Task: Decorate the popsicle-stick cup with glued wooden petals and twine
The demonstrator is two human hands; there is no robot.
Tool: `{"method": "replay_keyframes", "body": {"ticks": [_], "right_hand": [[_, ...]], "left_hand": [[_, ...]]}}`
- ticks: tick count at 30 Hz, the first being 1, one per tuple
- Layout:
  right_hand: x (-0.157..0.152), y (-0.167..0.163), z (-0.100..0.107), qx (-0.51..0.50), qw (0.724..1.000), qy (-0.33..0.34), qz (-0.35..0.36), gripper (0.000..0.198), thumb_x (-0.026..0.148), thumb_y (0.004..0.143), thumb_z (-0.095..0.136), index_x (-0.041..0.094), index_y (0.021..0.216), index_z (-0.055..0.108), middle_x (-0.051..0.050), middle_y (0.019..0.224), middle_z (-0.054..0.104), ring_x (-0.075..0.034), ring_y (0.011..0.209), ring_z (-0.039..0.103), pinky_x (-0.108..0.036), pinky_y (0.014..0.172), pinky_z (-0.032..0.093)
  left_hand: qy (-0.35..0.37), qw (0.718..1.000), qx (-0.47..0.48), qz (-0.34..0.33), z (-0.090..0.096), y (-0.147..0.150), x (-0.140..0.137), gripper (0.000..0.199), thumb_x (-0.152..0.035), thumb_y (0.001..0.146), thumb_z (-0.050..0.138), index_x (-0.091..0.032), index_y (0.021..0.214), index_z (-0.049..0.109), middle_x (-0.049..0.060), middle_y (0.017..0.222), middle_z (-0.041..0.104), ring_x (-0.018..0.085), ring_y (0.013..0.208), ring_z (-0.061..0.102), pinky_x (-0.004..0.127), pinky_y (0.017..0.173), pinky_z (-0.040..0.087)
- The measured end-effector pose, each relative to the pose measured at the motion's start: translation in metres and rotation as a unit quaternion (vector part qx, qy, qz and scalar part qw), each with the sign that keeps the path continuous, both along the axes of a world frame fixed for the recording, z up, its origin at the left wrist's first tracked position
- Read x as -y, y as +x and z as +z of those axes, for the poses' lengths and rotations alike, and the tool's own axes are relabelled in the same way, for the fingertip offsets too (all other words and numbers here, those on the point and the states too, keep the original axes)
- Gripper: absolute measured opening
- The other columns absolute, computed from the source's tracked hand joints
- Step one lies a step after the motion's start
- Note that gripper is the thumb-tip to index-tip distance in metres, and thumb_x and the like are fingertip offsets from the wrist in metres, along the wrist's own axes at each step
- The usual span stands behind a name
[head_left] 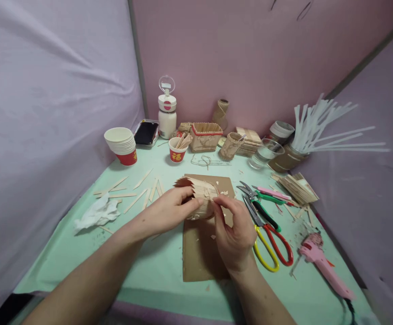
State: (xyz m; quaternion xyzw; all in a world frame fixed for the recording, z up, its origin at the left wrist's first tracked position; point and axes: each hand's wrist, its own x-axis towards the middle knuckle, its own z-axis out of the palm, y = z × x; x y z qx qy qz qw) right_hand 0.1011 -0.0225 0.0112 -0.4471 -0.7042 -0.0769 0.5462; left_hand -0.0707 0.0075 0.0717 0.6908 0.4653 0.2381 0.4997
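My left hand [169, 210] and my right hand [233, 232] both grip a small cup-shaped piece made of wooden craft sticks [199, 195], lying on its side above a brown cardboard sheet [199, 255]. The left fingers wrap its near side. The right thumb and fingers pinch at its right end, where small wood bits cling. Its pointed stick ends fan out to the left.
Loose wooden sticks [138, 192] and a crumpled tissue [96, 214] lie to the left. Scissors [267, 239], pliers [262, 205] and a pink glue gun [323, 266] lie to the right. Paper cups [122, 144], a bottle [167, 115], stick baskets [205, 135] and a jar of white strips [304, 140] line the back.
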Motion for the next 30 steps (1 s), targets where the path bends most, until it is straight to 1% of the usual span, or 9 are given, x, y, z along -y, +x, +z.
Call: {"method": "replay_keyframes", "body": {"ticks": [5,10,18,24,30], "right_hand": [[0.0000,-0.0006,-0.0008,0.008,1.000,0.003,-0.002,0.031,0.004,0.083,0.066,0.021,0.108,0.060,-0.004,0.090,0.071,-0.016,0.086,0.066,-0.033,0.080,0.055],[0.0002,-0.0023,0.0014,0.018,1.000,0.003,0.003,0.031,0.002,0.083,0.065,0.021,0.107,0.060,-0.005,0.090,0.071,-0.017,0.086,0.065,-0.033,0.079,0.055],[0.0027,-0.0011,0.0021,0.039,0.999,-0.002,0.015,0.028,0.002,0.085,0.062,0.020,0.107,0.061,-0.005,0.088,0.071,-0.017,0.083,0.065,-0.034,0.076,0.057],[0.0035,-0.0009,0.0000,0.033,0.999,-0.009,0.022,0.030,0.002,0.085,0.063,0.020,0.109,0.063,-0.006,0.090,0.072,-0.017,0.085,0.066,-0.034,0.077,0.059],[0.0054,-0.0026,-0.0016,0.028,1.000,-0.002,0.013,0.030,0.003,0.085,0.063,0.020,0.110,0.063,-0.006,0.090,0.072,-0.017,0.085,0.066,-0.033,0.076,0.058]], "left_hand": [[0.004,1.000,-0.001,-0.002,-0.0011,0.0006,0.0005,0.030,-0.040,0.090,0.045,-0.017,0.087,0.064,0.002,0.091,0.068,0.018,0.083,0.058,0.027,0.072,0.045],[-0.003,1.000,0.015,-0.001,-0.0014,0.0007,0.0015,0.030,-0.040,0.090,0.046,-0.017,0.090,0.065,0.002,0.094,0.068,0.019,0.086,0.058,0.027,0.074,0.045],[0.008,1.000,-0.013,0.005,-0.0023,0.0006,0.0000,0.032,-0.043,0.091,0.045,-0.017,0.087,0.063,0.002,0.093,0.067,0.019,0.085,0.057,0.029,0.075,0.043],[0.006,1.000,-0.011,0.006,-0.0024,0.0007,-0.0003,0.032,-0.044,0.091,0.046,-0.017,0.089,0.064,0.002,0.094,0.067,0.019,0.088,0.057,0.028,0.074,0.043],[0.009,1.000,-0.013,0.008,-0.0030,0.0011,0.0004,0.033,-0.046,0.091,0.047,-0.018,0.084,0.062,0.000,0.087,0.065,0.017,0.081,0.055,0.026,0.070,0.043]]}}
